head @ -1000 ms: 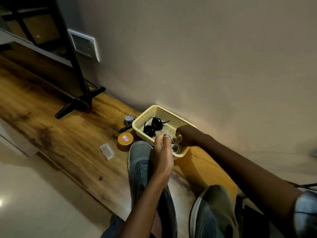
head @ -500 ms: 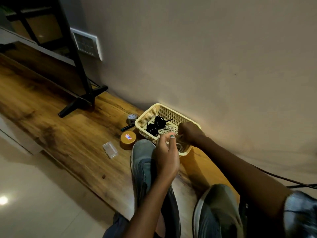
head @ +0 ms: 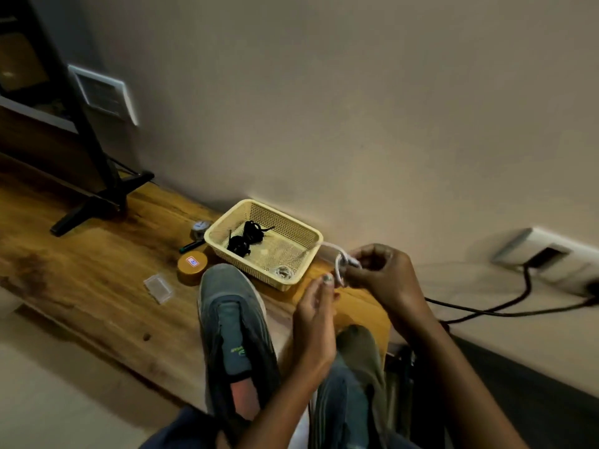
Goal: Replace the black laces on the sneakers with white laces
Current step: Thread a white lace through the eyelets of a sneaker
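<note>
Your white lace (head: 339,261) hangs between both hands just right of the basket (head: 312,236): light, limp cord, so take it near the stiff tip. Your right hand (head: 377,273) pinches it; your left hand (head: 316,306) touches it, fingers half-curled. The black laces (head: 245,238) lie tangled in the perforated plastic basket on the wood-grain desk (head: 81,277). A second pale coil (head: 283,272) sits there. The grey mesh sneaker (head: 231,322) looks unlaced.
</note>
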Demonstrator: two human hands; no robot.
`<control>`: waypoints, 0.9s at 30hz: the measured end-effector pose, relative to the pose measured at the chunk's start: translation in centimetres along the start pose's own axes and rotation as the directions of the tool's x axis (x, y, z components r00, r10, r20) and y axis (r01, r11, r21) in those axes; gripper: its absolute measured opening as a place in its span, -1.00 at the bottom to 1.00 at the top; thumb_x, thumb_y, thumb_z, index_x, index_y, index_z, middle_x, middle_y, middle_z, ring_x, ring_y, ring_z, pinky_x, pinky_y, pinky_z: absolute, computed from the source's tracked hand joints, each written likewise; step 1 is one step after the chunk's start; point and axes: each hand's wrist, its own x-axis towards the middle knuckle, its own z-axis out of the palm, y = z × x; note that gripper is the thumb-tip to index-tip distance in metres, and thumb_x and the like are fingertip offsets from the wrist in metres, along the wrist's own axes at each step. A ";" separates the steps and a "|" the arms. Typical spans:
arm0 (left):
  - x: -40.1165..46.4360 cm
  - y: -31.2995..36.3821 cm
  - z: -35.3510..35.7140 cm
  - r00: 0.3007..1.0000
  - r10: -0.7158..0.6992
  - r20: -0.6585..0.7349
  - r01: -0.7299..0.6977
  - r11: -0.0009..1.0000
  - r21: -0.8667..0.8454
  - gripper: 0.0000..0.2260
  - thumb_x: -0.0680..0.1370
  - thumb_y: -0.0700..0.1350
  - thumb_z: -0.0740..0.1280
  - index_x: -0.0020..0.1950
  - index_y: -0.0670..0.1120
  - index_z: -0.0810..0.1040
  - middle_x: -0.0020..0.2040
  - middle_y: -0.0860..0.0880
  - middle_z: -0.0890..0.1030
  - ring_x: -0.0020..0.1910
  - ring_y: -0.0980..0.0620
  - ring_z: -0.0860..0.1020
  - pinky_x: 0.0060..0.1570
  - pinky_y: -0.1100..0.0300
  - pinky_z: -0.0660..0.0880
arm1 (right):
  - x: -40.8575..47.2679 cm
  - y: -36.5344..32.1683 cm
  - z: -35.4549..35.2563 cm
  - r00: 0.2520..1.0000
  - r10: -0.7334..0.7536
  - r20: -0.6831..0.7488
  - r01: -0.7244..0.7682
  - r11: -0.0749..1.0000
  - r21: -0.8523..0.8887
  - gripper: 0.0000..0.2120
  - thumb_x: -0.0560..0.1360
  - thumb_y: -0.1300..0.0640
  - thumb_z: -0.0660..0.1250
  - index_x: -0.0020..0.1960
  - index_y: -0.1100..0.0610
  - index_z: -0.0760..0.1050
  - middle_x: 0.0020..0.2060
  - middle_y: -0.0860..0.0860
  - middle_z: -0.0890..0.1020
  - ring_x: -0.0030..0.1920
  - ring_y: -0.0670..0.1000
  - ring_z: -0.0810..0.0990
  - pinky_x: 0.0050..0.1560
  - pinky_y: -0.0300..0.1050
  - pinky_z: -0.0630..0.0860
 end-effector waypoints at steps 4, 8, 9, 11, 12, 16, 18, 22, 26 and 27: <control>-2.0 -0.9 1.8 0.979 -0.115 0.168 0.133 0.986 -0.101 -0.85 0.62 -0.13 0.21 0.03 0.01 0.56 -0.10 0.08 0.67 -0.10 0.13 0.64 -0.06 0.21 0.55 | -3.1 2.1 -1.6 0.994 0.092 0.067 -0.088 0.995 -0.057 -0.84 0.39 0.37 0.45 -0.18 0.15 0.56 -0.39 0.03 0.61 -0.47 -0.19 0.54 -0.45 -0.37 0.43; -0.6 -1.0 1.2 0.990 -0.095 0.107 0.095 0.995 0.004 -0.84 0.61 -0.19 0.25 0.05 -0.10 0.62 -0.08 -0.08 0.69 -0.08 0.00 0.66 -0.08 0.08 0.58 | -2.9 2.8 -2.6 0.979 0.157 0.131 -0.160 0.987 0.012 -0.86 0.39 0.37 0.45 -0.16 0.16 0.59 -0.46 -0.05 0.61 -0.49 -0.22 0.54 -0.50 -0.41 0.37; -0.1 -0.8 1.1 0.995 -0.081 0.060 0.080 0.997 0.013 -0.83 0.61 -0.20 0.24 0.04 -0.13 0.62 -0.10 -0.08 0.69 -0.12 0.05 0.66 -0.11 0.12 0.59 | -2.7 3.1 -2.8 0.978 0.172 0.119 -0.176 0.984 0.029 -0.89 0.40 0.34 0.46 -0.13 0.18 0.61 -0.47 -0.06 0.63 -0.48 -0.21 0.55 -0.49 -0.40 0.38; 1.0 -0.2 0.9 0.997 -0.071 -0.029 0.070 0.997 -0.043 -0.83 0.63 -0.21 0.19 -0.01 -0.15 0.58 -0.14 -0.03 0.66 -0.27 0.19 0.64 -0.23 0.29 0.56 | -2.3 3.7 -3.0 0.977 0.211 0.040 -0.214 0.971 0.103 -0.93 0.43 0.27 0.45 -0.09 0.18 0.61 -0.44 -0.05 0.64 -0.43 -0.17 0.57 -0.47 -0.37 0.42; 1.5 0.1 0.8 0.995 -0.069 -0.071 0.064 0.996 -0.062 -0.81 0.64 -0.20 0.16 -0.04 -0.13 0.56 -0.16 -0.01 0.64 -0.32 0.22 0.62 -0.26 0.33 0.54 | -2.2 4.1 -3.0 0.969 0.248 -0.014 -0.242 0.956 0.165 -0.96 0.45 0.25 0.43 -0.10 0.18 0.61 -0.41 -0.03 0.65 -0.41 -0.13 0.57 -0.46 -0.35 0.44; 2.8 0.6 0.0 0.978 -0.035 -0.207 0.020 0.997 -0.070 -0.76 0.67 -0.19 0.08 -0.09 -0.04 0.48 -0.18 0.02 0.61 -0.28 0.14 0.60 -0.20 0.26 0.53 | -1.9 4.7 -3.2 0.885 0.448 -0.128 -0.326 0.791 0.517 -0.92 0.49 0.33 0.36 -0.10 0.17 0.52 -0.34 0.08 0.60 -0.41 -0.06 0.52 -0.48 -0.33 0.44; 3.2 0.3 -0.3 0.967 -0.012 -0.254 0.007 1.000 -0.022 -0.78 0.64 -0.22 0.12 -0.08 -0.01 0.50 -0.14 0.02 0.61 -0.19 0.07 0.59 -0.13 0.20 0.53 | -1.8 4.9 -3.2 0.855 0.505 -0.120 -0.335 0.713 0.615 -0.88 0.47 0.36 0.36 -0.05 0.19 0.51 -0.30 0.09 0.61 -0.35 -0.04 0.55 -0.43 -0.31 0.46; 3.4 -0.5 -0.5 0.958 0.165 -0.236 -0.072 0.931 0.359 -0.89 0.56 -0.18 0.27 0.06 -0.04 0.50 0.05 0.06 0.58 -0.11 0.08 0.56 -0.13 0.24 0.46 | -1.7 5.1 -2.9 0.874 0.473 -0.112 -0.337 0.755 0.562 -0.85 0.47 0.31 0.37 0.02 0.19 0.58 -0.19 0.07 0.66 -0.17 -0.01 0.59 -0.21 -0.23 0.46; 2.7 -0.1 -1.2 0.977 0.211 0.019 -0.107 0.412 0.905 -0.73 0.56 0.11 0.21 -0.16 -0.02 0.57 -0.26 0.02 0.62 -0.26 -0.03 0.58 -0.25 0.13 0.50 | -1.8 4.6 -2.5 0.911 0.409 -0.052 -0.314 0.769 0.556 -0.89 0.56 0.25 0.28 -0.06 0.13 0.58 -0.22 0.03 0.66 -0.20 -0.04 0.62 -0.27 -0.27 0.51; 2.6 0.0 -1.3 0.973 0.225 0.041 -0.122 0.361 0.924 -0.65 0.56 0.15 0.20 -0.24 -0.05 0.57 -0.31 0.01 0.61 -0.29 -0.05 0.58 -0.26 0.11 0.51 | -1.8 4.6 -2.3 0.926 0.374 -0.047 -0.298 0.803 0.516 -0.86 0.58 0.23 0.26 -0.07 0.12 0.58 -0.22 0.02 0.67 -0.22 -0.06 0.63 -0.30 -0.29 0.52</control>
